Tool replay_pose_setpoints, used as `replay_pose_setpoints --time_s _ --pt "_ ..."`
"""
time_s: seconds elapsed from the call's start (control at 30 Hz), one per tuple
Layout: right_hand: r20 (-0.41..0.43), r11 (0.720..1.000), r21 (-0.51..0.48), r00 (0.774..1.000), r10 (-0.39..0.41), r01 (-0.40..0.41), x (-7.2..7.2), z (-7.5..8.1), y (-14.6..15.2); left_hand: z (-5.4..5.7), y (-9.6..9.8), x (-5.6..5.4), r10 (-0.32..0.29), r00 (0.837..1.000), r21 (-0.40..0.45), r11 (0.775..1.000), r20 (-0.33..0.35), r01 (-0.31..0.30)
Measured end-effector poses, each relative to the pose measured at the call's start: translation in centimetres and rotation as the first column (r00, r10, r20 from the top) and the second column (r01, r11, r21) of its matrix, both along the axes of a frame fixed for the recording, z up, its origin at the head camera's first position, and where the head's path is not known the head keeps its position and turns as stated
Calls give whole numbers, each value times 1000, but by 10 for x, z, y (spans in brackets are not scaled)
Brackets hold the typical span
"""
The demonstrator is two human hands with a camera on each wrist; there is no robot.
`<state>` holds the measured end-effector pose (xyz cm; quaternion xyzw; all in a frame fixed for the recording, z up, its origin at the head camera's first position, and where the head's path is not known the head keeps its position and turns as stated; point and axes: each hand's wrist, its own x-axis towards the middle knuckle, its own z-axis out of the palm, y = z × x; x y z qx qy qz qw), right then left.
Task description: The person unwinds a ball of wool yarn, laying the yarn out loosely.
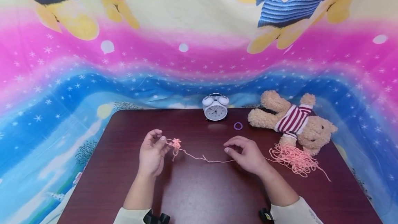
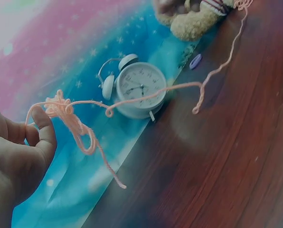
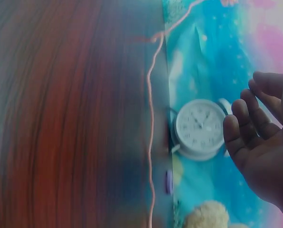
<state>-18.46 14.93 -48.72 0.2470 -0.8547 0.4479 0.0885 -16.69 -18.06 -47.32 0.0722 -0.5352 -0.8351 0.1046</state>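
Note:
Between thumb and fingertips, my left hand [image 1: 152, 156] pinches a loop of a small peach yarn bundle [image 1: 176, 143], held up over the table's left part. In the left wrist view, loops and one loose end of the bundle [image 2: 68, 111] dangle beside the thumb. A single yarn strand [image 1: 214, 162] runs from it to the right, passing behind my right hand [image 1: 247, 155] toward a tangled yarn pile [image 1: 293, 161]. My right hand's fingers are loosely bent; the right wrist view shows nothing in them, with the strand [image 3: 151, 114] apart from the palm.
A white twin-bell alarm clock [image 1: 216, 109] stands at the back edge of the dark red table [image 1: 199, 196]. Right of it lies a purple ring [image 1: 234, 126]. A teddy bear [image 1: 293, 119] in a striped shirt lies at the back right, by the yarn pile. A printed cloth hangs behind.

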Motion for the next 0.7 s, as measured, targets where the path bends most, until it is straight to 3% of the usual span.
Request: replay_pose_setpoints --time_s 0.33,0.7 --pt "0 993 -61 995 105 -104 6 4 -46 1 32 3 -65 998 3 998 15 65" --pt "-20 983 -82 987 161 -162 11 3 -71 -9 55 9 -134 990 2 991 35 134"
